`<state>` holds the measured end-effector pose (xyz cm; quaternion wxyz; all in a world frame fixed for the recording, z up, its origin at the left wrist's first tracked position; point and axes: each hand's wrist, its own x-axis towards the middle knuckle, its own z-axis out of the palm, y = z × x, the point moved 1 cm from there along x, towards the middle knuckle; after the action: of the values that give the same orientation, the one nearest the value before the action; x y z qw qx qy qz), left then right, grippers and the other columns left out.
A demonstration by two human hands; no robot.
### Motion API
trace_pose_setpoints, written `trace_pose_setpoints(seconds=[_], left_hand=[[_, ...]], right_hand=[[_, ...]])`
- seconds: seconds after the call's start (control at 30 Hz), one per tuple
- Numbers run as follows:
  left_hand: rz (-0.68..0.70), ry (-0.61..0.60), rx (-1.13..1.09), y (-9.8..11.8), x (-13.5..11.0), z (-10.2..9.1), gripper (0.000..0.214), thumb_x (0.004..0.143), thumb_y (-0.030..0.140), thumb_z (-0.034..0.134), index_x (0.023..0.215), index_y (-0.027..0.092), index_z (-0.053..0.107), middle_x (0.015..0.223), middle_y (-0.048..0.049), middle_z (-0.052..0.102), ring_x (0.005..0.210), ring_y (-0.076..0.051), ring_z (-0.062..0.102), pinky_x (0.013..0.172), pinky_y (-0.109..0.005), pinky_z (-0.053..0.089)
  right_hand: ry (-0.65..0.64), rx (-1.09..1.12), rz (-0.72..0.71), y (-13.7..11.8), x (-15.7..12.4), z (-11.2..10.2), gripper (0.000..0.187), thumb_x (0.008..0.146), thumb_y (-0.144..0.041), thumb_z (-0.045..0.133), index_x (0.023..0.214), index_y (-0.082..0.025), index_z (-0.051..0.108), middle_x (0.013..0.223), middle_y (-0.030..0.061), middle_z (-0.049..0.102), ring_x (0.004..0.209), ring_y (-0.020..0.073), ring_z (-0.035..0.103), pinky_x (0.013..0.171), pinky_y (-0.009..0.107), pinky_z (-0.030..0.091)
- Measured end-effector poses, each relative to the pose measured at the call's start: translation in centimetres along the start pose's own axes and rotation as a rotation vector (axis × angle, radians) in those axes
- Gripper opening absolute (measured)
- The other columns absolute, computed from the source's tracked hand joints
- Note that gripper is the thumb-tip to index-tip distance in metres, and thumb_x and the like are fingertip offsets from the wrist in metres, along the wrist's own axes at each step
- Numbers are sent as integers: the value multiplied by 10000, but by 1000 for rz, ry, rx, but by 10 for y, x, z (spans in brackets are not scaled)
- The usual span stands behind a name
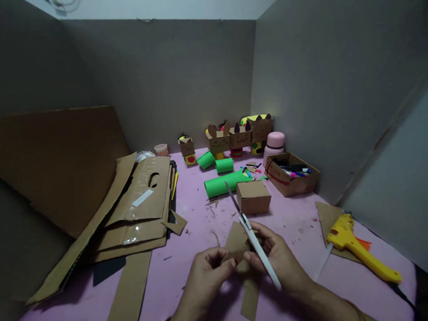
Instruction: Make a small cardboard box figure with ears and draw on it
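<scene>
In front of me, both hands meet over a small brown cardboard piece (235, 256). My left hand (208, 274) pinches its left end between thumb and fingers. My right hand (278, 254) carries white-handled scissors (260, 255), seen edge-on with the dark blades pointing up and away; its thumb and fingers also touch the piece's right end. Below the hands, cardboard strips (250, 301) lie on the pink-covered table. Just beyond stands a small closed cardboard box (254, 198). The fingers partly hide the piece.
Stacked cardboard sheets (140, 211) fill the left side. Green tubes (223, 183) and several cardboard animal figures (218, 143) stand farther back. A box of markers (293, 179) and a pink bottle (273, 145) are at back right. A yellow glue gun (358, 248) lies at right.
</scene>
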<state>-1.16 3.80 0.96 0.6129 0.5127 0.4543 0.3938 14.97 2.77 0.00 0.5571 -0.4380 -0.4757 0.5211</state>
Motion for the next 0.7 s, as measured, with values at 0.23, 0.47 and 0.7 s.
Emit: trace_pose_setpoints(seconds=[0.23, 0.47, 0.7], left_hand=[[17, -12, -150, -7, 0, 0, 160, 696, 279, 735, 691, 119, 731, 647, -57, 699, 619, -155, 571, 631, -263, 426], [-52, 44, -324, -10, -3, 6, 144, 705, 262, 746, 763, 131, 732, 695, -48, 703, 642, -141, 595, 631, -240, 434], [-3, 167, -307, 4, -2, -12, 175, 662, 298, 766, 752, 148, 751, 663, -22, 667, 551, -100, 510, 518, -206, 371]], right_hand=[[15, 109, 41, 4, -3, 7, 624, 589, -214, 770, 1175, -217, 557, 699, -42, 552, 658, 144, 514, 598, 251, 433], [45, 236, 85, 4, -5, 15, 644, 573, -226, 799, 1165, -227, 547, 891, 11, 629, 748, 152, 572, 678, 272, 482], [-167, -123, 44, -9, -2, -6, 599, 641, -193, 745, 1219, -217, 588, 1150, 84, 640, 1055, 256, 589, 930, 402, 457]])
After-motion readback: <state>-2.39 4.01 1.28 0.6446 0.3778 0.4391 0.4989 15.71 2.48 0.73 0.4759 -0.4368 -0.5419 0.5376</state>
